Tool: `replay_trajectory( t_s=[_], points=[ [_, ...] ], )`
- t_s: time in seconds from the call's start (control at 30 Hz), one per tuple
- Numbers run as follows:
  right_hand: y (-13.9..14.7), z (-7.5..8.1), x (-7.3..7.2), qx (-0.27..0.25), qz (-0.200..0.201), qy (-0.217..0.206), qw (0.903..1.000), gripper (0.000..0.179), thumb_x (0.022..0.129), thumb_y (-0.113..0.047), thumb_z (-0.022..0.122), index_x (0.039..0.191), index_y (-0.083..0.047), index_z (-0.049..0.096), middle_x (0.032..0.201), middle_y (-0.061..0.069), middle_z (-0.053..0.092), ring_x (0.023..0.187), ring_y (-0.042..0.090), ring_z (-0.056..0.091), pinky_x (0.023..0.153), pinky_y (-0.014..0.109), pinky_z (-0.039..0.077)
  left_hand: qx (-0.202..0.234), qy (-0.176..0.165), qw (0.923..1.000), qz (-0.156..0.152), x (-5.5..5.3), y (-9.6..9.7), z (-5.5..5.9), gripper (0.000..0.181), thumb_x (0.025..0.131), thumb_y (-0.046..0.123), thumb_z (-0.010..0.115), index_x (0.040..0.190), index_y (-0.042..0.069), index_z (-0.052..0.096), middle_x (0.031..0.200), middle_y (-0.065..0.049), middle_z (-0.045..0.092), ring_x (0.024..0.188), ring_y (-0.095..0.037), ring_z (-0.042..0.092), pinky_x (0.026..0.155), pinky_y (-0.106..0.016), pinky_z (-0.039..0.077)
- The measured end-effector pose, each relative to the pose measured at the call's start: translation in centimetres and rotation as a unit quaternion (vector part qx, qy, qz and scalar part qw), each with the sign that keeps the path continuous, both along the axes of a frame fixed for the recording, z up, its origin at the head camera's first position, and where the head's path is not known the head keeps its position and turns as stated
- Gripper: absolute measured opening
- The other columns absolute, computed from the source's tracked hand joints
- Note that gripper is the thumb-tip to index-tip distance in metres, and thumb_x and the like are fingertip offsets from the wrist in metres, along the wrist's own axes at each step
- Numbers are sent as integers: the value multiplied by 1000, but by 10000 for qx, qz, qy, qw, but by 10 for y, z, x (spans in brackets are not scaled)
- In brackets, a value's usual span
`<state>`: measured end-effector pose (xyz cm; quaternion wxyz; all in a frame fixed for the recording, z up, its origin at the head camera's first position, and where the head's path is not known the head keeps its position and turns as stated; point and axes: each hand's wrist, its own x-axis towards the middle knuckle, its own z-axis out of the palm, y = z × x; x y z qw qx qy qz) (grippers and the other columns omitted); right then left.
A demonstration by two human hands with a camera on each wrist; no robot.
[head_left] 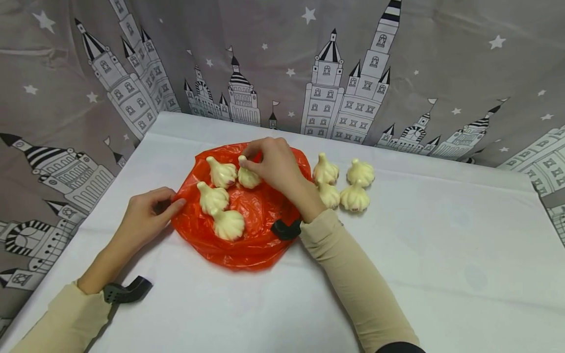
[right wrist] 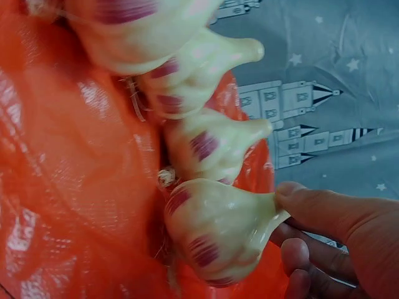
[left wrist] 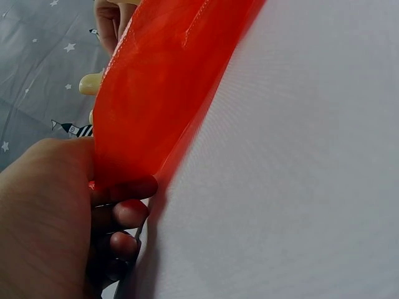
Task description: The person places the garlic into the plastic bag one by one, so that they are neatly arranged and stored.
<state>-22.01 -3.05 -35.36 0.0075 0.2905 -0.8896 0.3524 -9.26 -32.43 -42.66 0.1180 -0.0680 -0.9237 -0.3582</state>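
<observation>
A red plastic bag [head_left: 247, 257] lies spread on the white table, its rim opened out. My left hand [head_left: 147, 213] pinches the bag's left edge between thumb and fingers; in the left wrist view the fingers [left wrist: 128, 215] curl at the red film. Over the bag's far side, my right hand [head_left: 280, 164] holds a garlic bulb [head_left: 248, 180] by its stem, thumb and fingertips round the neck. That pale bulb [right wrist: 218, 230] shows purple patches in the right wrist view. Three more garlic bulbs [head_left: 229, 225] sit in the bag, left of the held one.
Right of the bag, several garlic bulbs [head_left: 355, 198] stand close together on the white-covered table [head_left: 441, 245]. A grey cloth [head_left: 273, 73] printed with castles and stars hangs behind and on the left. Black wrist straps [head_left: 128, 290] sit on both arms.
</observation>
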Motion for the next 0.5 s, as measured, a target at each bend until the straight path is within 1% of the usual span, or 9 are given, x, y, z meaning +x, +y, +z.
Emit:
replay_trajectory(
  t_s=[0.03,0.1,0.23,0.33,0.5],
  points=[
    [0,-1,0,38,-6,0,10000,16,97,-28,78,106,-16,83,98,-5,80,92,11,67,84,27,51,13,4,10000,-8,0,0,0,5,97,11,76,98,6,76,86,-7,69,76,-6,52,68,-7,45],
    [0,-2,1,71,-27,29,10000,16,97,-29,79,106,-15,82,99,-5,80,93,11,67,85,27,52,22,20,10000,-32,0,0,0,5,97,11,76,97,6,75,85,-7,69,76,-6,52,68,-7,45],
    [2,-1,1,2,-70,101,9999,18,95,-27,81,107,-14,82,98,-4,80,82,11,67,79,25,52,-11,61,10000,-70,0,1,0,4,97,11,76,97,7,75,85,-6,69,76,-6,52,69,-7,45],
    [4,2,0,-183,-32,163,9997,16,95,-26,81,105,-14,83,97,-3,80,73,10,66,71,23,51,-52,94,9999,-64,0,1,1,4,97,11,76,97,7,76,85,-7,69,76,-6,52,70,-6,45],
    [9,9,1,-635,1,232,9977,9,96,-22,79,100,-15,83,95,-3,80,69,13,65,66,23,48,-47,96,9999,-44,0,1,1,5,97,12,76,97,7,75,85,-7,69,76,-7,52,70,-6,45]
  ],
)
